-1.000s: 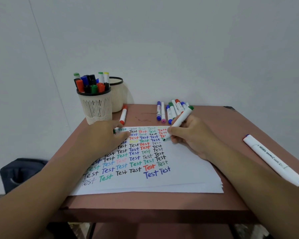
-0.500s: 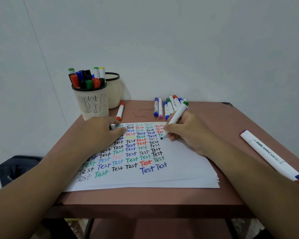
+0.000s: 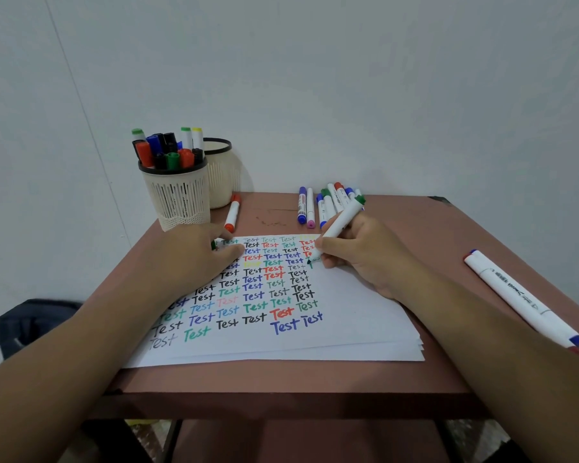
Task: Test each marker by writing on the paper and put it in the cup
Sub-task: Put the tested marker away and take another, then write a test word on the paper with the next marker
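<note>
Marker (image 3: 340, 225): white barrel (green tip) touching paper (image 3: 348, 322).

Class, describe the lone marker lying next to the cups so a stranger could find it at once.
Start at the marker-filled cup at the table's far left. Just right of it lies one white marker with orange ends. It lies alone, apart from the marker cluster further right.

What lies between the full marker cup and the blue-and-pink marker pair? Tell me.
In the head view, one orange-capped marker lies on the table between the cup and the pair; otherwise bare tabletop.
</note>
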Motion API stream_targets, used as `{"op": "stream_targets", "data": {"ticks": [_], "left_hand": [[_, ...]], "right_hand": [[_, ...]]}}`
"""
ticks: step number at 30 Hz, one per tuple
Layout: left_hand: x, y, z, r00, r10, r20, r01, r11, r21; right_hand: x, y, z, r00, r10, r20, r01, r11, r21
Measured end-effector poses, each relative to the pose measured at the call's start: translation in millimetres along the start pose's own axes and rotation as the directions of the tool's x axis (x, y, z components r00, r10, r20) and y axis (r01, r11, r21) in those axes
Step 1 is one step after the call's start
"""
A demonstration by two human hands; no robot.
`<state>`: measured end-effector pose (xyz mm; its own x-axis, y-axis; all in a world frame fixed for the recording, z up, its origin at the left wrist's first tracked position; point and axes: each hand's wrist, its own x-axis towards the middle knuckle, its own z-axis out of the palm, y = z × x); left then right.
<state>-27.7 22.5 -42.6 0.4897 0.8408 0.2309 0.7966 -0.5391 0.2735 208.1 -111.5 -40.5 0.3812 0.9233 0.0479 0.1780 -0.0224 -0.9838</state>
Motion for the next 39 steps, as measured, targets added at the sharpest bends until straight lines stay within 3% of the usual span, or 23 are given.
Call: {"op": "stream_targets", "data": {"ticks": [8,15,25,39], "left_hand": [[0.5,-1.5,0.2,1.0,0.007,0.003,-0.007,1.0,-0.002],[0.3,-1.6,1.0,1.0,0.021,-0.008,-0.021,1.0,-0.019],[2.6,-3.5,2.5,1.0,0.018,-0.005,-0.019,0.999,-0.028],[3.2,-3.7,3.5,1.0,0.013,-0.002,-0.013,0.999,-0.043]], "right_hand": [[-0.7,0.3,1.1,0.998,-0.031,-0.054,0.025,0.994,-0.107],[-2.9,-2.6,0.2,0.996,-0.008,-0.085,0.011,0.999,0.038],[-2.7,0.1,0.0,0.998,-0.021,-0.063,0.016,0.996,-0.083],[-3.0,-2.3,0.0,0.999,-0.008,-0.04,0.005,0.997,-0.078]]}}
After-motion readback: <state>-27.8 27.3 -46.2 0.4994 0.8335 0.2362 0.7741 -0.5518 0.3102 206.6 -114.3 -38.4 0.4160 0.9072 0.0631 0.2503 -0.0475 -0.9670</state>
